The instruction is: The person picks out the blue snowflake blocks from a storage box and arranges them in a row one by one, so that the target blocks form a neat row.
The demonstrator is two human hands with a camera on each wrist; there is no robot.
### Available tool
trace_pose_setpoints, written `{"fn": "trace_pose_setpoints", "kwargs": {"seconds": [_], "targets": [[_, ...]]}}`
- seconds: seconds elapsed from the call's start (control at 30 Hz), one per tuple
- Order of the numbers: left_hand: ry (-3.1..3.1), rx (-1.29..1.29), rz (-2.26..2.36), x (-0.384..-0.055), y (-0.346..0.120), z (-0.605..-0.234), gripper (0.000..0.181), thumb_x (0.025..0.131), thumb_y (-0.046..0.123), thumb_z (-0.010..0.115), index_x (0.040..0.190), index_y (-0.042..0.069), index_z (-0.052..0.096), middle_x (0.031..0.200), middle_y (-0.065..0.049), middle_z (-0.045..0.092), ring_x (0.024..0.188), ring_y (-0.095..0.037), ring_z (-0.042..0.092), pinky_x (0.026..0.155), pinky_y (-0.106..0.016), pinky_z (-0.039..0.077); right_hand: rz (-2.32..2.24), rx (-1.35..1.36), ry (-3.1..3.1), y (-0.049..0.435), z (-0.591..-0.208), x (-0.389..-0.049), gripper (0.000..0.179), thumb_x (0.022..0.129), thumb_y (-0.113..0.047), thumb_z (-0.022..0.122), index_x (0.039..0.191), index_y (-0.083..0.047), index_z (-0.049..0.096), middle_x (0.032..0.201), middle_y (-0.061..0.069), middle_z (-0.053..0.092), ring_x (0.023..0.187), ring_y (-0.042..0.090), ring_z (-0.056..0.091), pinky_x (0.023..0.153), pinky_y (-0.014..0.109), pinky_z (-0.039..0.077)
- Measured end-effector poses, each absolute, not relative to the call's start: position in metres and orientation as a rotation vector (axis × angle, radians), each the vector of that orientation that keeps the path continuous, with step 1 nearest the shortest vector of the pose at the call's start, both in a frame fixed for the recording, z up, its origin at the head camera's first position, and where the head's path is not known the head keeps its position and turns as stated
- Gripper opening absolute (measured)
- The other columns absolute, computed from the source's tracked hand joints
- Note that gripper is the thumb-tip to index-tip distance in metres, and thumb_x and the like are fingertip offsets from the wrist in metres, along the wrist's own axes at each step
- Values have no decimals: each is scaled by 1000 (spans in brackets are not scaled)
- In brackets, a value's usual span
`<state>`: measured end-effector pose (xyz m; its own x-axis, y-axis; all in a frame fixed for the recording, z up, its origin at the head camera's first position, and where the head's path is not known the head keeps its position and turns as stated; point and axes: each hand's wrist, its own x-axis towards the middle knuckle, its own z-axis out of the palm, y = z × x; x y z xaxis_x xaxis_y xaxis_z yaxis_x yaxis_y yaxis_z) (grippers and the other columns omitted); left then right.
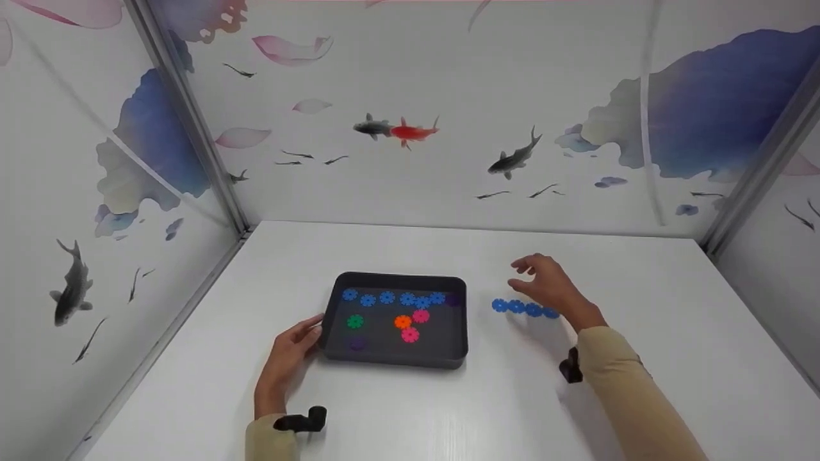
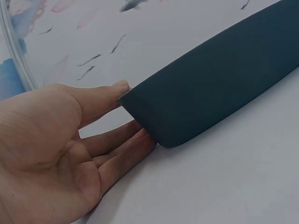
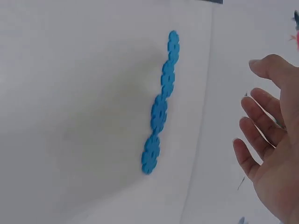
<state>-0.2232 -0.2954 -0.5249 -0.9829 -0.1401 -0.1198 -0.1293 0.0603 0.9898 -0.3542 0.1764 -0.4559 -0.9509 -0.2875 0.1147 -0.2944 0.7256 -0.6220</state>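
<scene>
A dark tray (image 1: 394,360) stands on the white table with flower-shaped plastic discs inside. My left hand (image 1: 288,358) grips its left side; the left wrist view shows the thumb at the tray's rim (image 2: 205,88) and the other fingers lower, their tips partly hidden. To the right of the tray lies a row of linked blue flower discs (image 1: 516,307), seen whole in the right wrist view as a chain (image 3: 159,114). Above this chain hovers my right hand (image 1: 544,282), fingers loosely bent and apart, holding nothing. The same hand (image 3: 271,130) shows bare fingertips in the right wrist view.
Inside the tray, several blue discs (image 1: 387,298) line the far side. A green disc (image 1: 355,321), an orange disc (image 1: 402,322), two pink discs (image 1: 410,335) and dark purple discs (image 1: 357,344) lie there too. Printed walls (image 1: 435,192) enclose the table's back and sides.
</scene>
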Motion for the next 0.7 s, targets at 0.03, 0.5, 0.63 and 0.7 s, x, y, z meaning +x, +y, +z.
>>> {"fn": "trace_pose_setpoints", "kwargs": {"seconds": [0.03, 0.5, 0.63, 0.7], "targets": [[-2286, 292, -2120, -223, -296, -525, 41, 104, 17, 55, 144, 10, 55, 153, -18, 48, 142, -34, 47, 119, -47, 39, 1069, 493, -2898, 169, -455, -354, 42, 94, -22, 69, 130, 0, 62, 126, 23, 62, 120, 42, 55, 102, 54, 52], [-2300, 305, -2093, -223, -298, -523, 41, 104, 17, 55, 144, 10, 54, 152, -18, 49, 141, -35, 49, 118, -47, 39, 1292, 520, -2756, 63, -456, -342, 37, 94, -18, 69, 126, -1, 64, 122, 20, 63, 117, 37, 60, 97, 50, 54], [-2278, 308, -2117, -224, -296, -523, 40, 104, 15, 55, 144, 10, 55, 151, -18, 50, 140, -34, 49, 118, -46, 39, 1297, 543, -2763, 48, -461, -342, 35, 94, -17, 70, 124, 0, 67, 120, 19, 65, 112, 34, 62, 97, 48, 56], [-2265, 303, -2134, -225, -295, -524, 40, 103, 15, 55, 144, 10, 55, 151, -18, 50, 140, -34, 50, 118, -46, 39, 1286, 537, -2767, 43, -464, -343, 33, 93, -15, 71, 122, 0, 68, 117, 18, 66, 109, 32, 62, 97, 47, 57]]}}
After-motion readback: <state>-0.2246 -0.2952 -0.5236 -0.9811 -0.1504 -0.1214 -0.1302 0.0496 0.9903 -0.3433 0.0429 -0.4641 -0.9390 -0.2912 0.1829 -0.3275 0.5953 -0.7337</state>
